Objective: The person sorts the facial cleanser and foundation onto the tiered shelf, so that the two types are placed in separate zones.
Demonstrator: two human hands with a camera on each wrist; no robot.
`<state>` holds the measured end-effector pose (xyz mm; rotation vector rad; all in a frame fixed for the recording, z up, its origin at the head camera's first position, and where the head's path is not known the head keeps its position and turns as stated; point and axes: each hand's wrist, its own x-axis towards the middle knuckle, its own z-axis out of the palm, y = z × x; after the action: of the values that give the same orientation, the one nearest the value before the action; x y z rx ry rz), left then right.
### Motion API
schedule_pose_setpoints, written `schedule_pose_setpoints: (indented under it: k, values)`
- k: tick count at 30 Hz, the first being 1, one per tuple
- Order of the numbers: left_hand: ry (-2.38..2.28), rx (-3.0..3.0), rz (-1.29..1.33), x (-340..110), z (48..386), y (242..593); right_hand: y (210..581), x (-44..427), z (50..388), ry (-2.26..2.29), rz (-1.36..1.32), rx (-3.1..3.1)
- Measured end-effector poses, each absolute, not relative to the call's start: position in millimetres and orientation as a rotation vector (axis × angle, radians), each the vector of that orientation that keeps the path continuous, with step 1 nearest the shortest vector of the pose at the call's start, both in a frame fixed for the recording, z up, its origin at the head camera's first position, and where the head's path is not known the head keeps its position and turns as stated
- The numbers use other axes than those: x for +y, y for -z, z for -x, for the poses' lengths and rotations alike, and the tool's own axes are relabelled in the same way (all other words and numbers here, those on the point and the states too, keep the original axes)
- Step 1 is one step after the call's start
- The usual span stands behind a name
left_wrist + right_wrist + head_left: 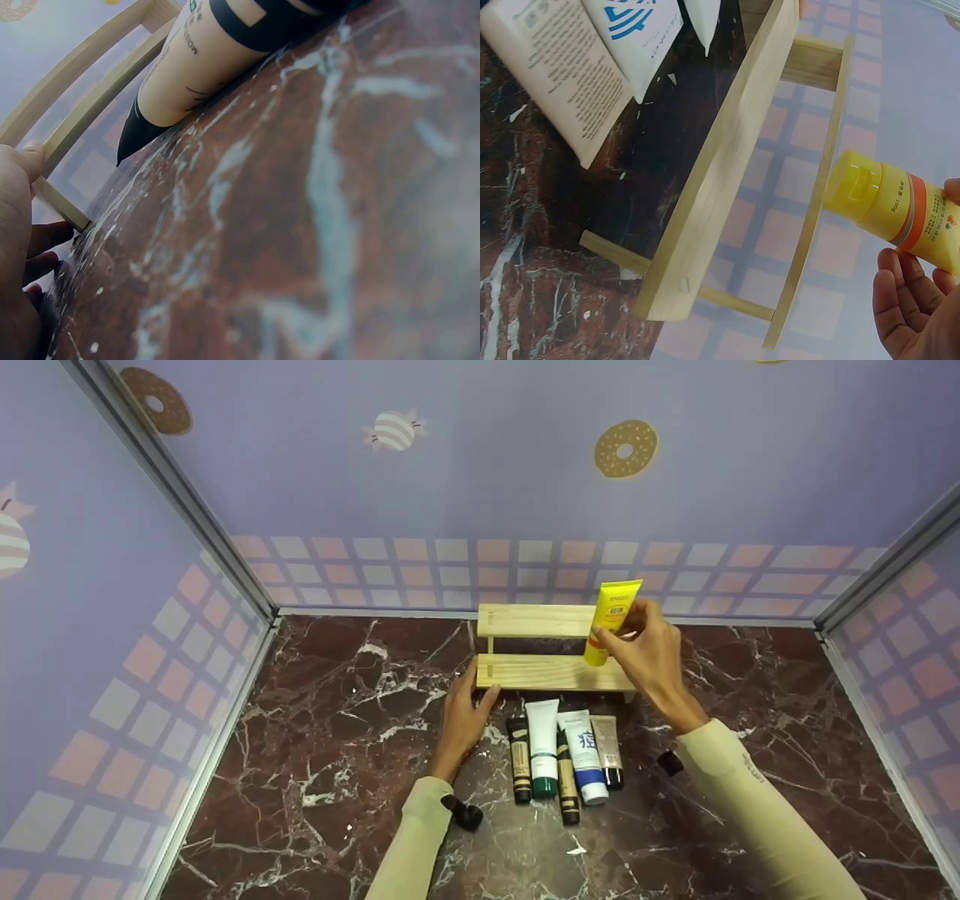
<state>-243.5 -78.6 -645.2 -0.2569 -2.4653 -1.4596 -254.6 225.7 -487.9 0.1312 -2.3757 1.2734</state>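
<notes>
A yellow squeeze tube (613, 611), cap downward, is pinched between the thumb and fingers of my right hand (651, 660). It is held near the right part of a two-step wooden rack (540, 671); in the right wrist view its yellow cap (853, 185) overlaps the rack's upper board (810, 217). Whether the cap touches wood I cannot tell. My left hand (463, 718) holds the rack's left front corner, thumb on the front edge and fingers along the side. In the left wrist view, its thumb (28, 159) meets the board's end.
Several tubes lie side by side before the rack: a black-and-beige tube (520, 757), a white tube with green cap (544, 735), a second black-and-beige tube (568, 784), a white-and-blue tube (583, 750) and a beige tube (606, 739). Patterned walls enclose the marble-look tabletop (337, 780).
</notes>
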Motion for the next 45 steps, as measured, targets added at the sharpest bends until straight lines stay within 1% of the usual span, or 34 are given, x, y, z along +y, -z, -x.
schedule_pose_setpoints:
  k: [8,15,26,35,45]
  values:
    - [1.462,-2.486,0.235,-79,242,644,483,210,261,-1.243,-0.134,-2.383]
    - [1.484,-2.522,0.213,-78,242,642,476,195,270,-1.257,-0.19,-2.364]
    - [1.486,-2.528,0.2,-80,241,642,464,169,284,-1.379,-0.228,-2.37]
    - [1.471,-2.492,0.238,-80,244,644,457,153,294,-1.376,-0.276,-2.393]
    - [1.495,-2.486,0.255,-80,242,643,458,140,302,-1.342,-0.288,-2.409]
